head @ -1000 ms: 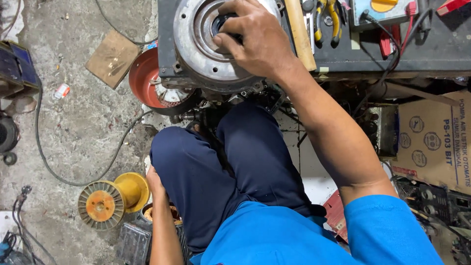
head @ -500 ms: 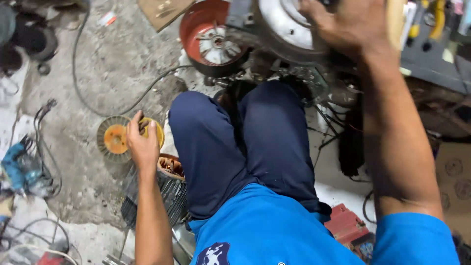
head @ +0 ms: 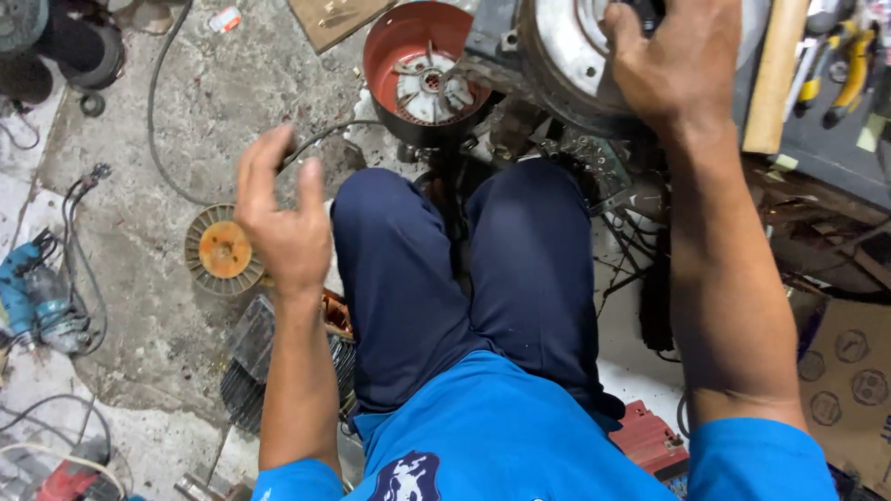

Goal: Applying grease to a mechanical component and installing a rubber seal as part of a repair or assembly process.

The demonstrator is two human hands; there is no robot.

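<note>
Your right hand (head: 677, 70) lies on the round grey metal motor part (head: 566, 56) at the top of the view. The palm covers its upper middle, and the fingers curl over something dark there. How tight this grip is, you cannot tell, because the fingertips are hidden at the edge of the view. The motor part sits on a dark bench (head: 817, 153), just left of a wooden handle (head: 775, 74) that stands nearly upright.

Your left hand (head: 278, 223) is raised in the air above the floor, on the left of your knees (head: 464, 241). The fingers are loosely bent and half open, and they hold nothing that can be seen. A yellow wire spool (head: 218, 250) lies on the concrete floor (head: 139, 278), partly behind this hand in the view.

A red fan cover (head: 422, 70) with a white fan inside stands on the floor just beside the motor part, on its left. A blue drill (head: 32, 297) lies far left, well apart from both hands.
</note>
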